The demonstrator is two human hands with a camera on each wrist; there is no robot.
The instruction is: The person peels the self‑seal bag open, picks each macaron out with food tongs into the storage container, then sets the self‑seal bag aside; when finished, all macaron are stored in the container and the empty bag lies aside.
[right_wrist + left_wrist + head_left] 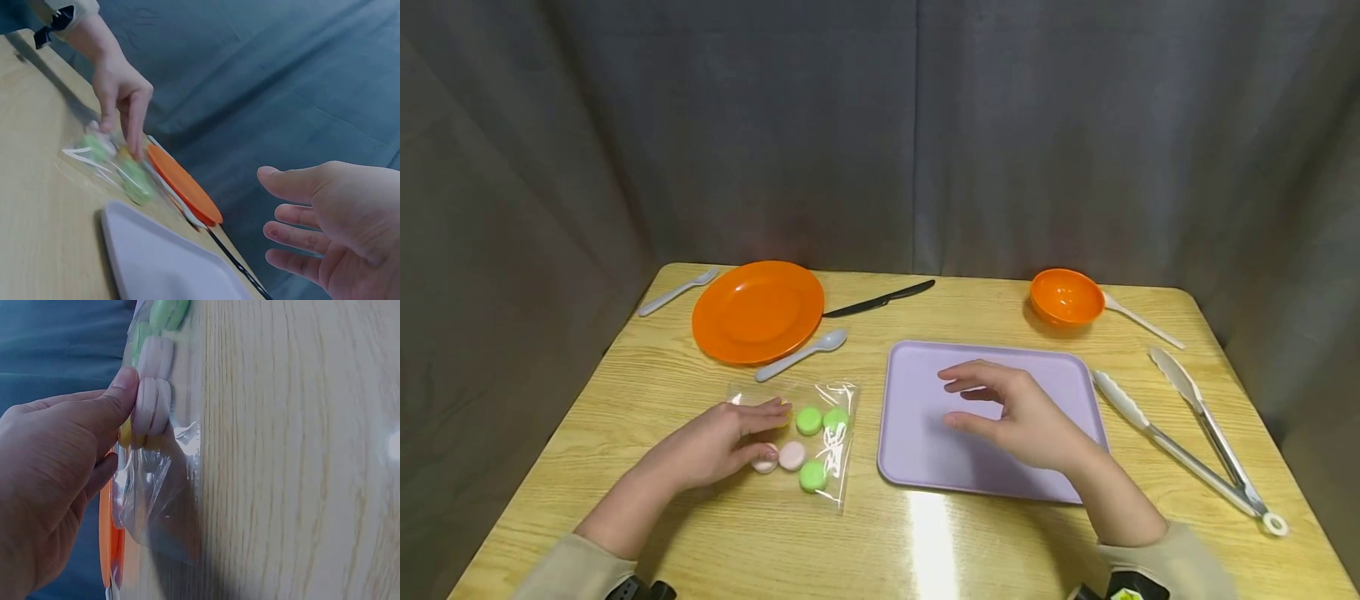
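Note:
A clear plastic bag (829, 487) of macarons lies flat on the table, left of the middle. Inside show several green macarons (812, 476), pink macarons (792, 456) and a bit of yellow. My left hand (730, 442) reaches down onto the bag's left part, thumb apart from the fingers. In the left wrist view its thumb tip touches a pink macaron (153, 406) through the film, and the fingers are partly hidden behind the thumb. My right hand (1018, 412) hovers over a lilac tray (917, 450), fingers loosely bent and holding nothing.
Behind the bag are an orange plate (756, 312), a grey spoon (801, 356), a fork (677, 293) and a black knife (880, 299). An orange bowl (1066, 298) stands back right by a white-handled utensil (1146, 321). Spread metal tongs (1195, 458) lie right of the tray.

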